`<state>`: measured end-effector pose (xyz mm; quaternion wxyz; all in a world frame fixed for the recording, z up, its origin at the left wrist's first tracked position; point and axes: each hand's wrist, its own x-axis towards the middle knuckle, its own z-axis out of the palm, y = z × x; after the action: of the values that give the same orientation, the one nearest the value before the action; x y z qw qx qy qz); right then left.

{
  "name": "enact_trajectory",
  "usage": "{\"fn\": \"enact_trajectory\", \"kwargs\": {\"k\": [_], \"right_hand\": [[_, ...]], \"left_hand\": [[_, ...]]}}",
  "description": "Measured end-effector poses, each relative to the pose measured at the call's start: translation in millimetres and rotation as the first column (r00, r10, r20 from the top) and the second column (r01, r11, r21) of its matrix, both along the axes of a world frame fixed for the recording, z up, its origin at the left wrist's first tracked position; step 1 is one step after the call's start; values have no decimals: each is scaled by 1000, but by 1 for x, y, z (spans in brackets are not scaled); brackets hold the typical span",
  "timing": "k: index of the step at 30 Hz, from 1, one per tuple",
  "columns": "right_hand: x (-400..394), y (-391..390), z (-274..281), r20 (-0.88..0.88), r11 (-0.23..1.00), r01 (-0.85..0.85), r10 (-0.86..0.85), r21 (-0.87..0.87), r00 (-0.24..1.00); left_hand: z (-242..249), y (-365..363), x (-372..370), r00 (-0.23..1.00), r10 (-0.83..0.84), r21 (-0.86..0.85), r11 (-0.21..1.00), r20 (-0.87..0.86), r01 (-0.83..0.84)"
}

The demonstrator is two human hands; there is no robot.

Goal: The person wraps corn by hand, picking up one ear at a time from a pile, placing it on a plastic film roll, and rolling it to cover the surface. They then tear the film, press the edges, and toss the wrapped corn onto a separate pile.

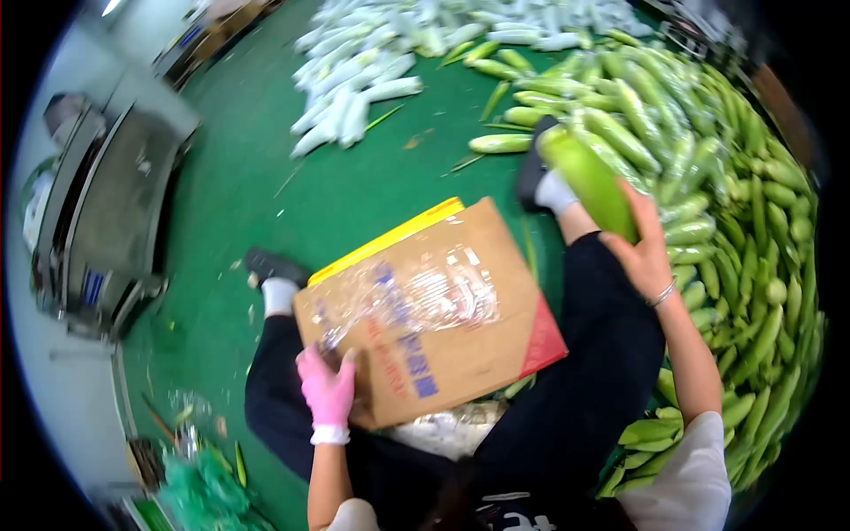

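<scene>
A flat cardboard box (460, 354) lies across my lap, with a crumpled sheet of clear plastic film (443, 288) on top. My left hand (328, 389), in a pink glove with the thumb tip bare, rests at the box's near left corner. Its fingers are apart beside the film's edge, and nothing shows in them. My right hand (645, 248), ungloved and with a bracelet at the wrist, is closed around a green ear of corn in its husk (589, 181). That ear is tilted and slightly blurred, above my right foot and the heap.
Unwrapped corn (761, 336) is piled along my right side. Film-wrapped ears (646, 106) lie ahead of it, and more pale wrapped ears (363, 88) spread over the green floor (221, 186). A metal cart (124, 203) stands left, and a green plastic bag (199, 491) lies behind it.
</scene>
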<state>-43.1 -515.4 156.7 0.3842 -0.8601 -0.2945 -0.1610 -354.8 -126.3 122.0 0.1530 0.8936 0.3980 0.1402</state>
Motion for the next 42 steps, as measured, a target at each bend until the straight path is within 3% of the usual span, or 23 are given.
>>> {"fn": "enact_trajectory", "kwargs": {"k": [2, 4, 8, 10, 12, 13, 14, 16, 18, 20, 22, 24, 25, 28, 31, 32, 33, 34, 36, 38, 39, 40, 42], "right_hand": [[-28, 67, 14, -22, 948, -293, 293, -122, 956], [-52, 127, 4, -163, 864, -500, 486, -54, 858], [-87, 223, -30, -207, 787, -617, 605, 6, 769], [-93, 244, -38, -224, 763, -646, 632, 15, 742], [-98, 254, -42, -183, 710, -669, 644, -219, 743], [-98, 251, -41, -162, 674, -676, 662, -297, 732], [-95, 249, -38, -151, 679, -671, 660, -297, 736], [-93, 243, -34, -318, 514, -791, 729, -331, 607], [-81, 257, -27, -390, 467, -786, 689, -406, 611], [-63, 268, -34, -394, 416, -824, 733, -386, 554], [-66, 253, -32, -242, 506, -778, 757, -373, 607], [-86, 228, -24, -81, 840, -499, 494, -211, 866], [-100, 209, -10, -195, 887, -421, 386, -190, 902], [-125, 163, -27, 0, 897, -318, 334, -308, 943], [-91, 134, -75, -51, 919, -227, 223, -322, 973], [-74, 137, -63, -61, 989, -147, 148, 16, 987], [-55, 140, -51, -438, 974, -77, 166, 214, 884], [-45, 142, -44, -734, 929, 67, 241, 363, 635], [-61, 153, -40, -841, 909, 93, 333, 407, 427], [-119, 157, -48, -661, 929, -262, 371, 263, 653], [-142, 154, -34, -565, 813, -567, 407, -135, 718], [-169, 152, -41, -118, 813, -532, 519, -237, 846], [-162, 167, -32, -207, 773, -540, 499, -334, 842]], "left_hand": [[7, 4, -9, 1000, 17, 18, 1000, -16, -17], [1, 9, -14, 994, -41, 101, 994, -97, 51], [-9, 37, 12, 974, -24, 144, 988, -226, 58], [-21, 60, 10, 952, -213, 143, 958, -219, 247], [-31, 75, 2, 958, -282, -93, 954, 53, 286], [17, 63, 6, 971, 158, -817, 573, 178, 56], [25, 70, -5, 874, 238, -853, 431, 423, 296], [25, 54, 2, 592, 528, -793, 400, 609, 459], [17, 26, 36, 538, 476, -701, 613, 696, 365], [-10, 24, 56, 706, 39, -366, 874, 707, 319], [-14, 26, 74, 813, -467, 167, 884, 349, 436], [6, 28, 82, 823, -540, 180, 839, 175, 513], [13, 30, 85, 813, -582, 178, 799, -9, 574], [17, 44, 93, 745, -648, 159, 728, -158, 667], [17, 47, 91, 698, -689, 135, 686, -193, 715], [18, 46, 89, 679, -699, 106, 676, -225, 730], [18, 42, 84, 639, -740, 104, 633, -210, 767], [19, 33, 77, 608, -777, 112, 598, -164, 794], [30, 11, 54, 559, -822, 33, 559, -110, 828], [32, -7, 26, 511, -858, -62, 514, -61, 855], [27, -10, 19, 515, -855, -181, 516, -55, 837], [26, -11, 17, 551, -834, -168, 543, 5, 823], [27, -11, 20, 658, -747, -125, 647, 95, 752]]}}
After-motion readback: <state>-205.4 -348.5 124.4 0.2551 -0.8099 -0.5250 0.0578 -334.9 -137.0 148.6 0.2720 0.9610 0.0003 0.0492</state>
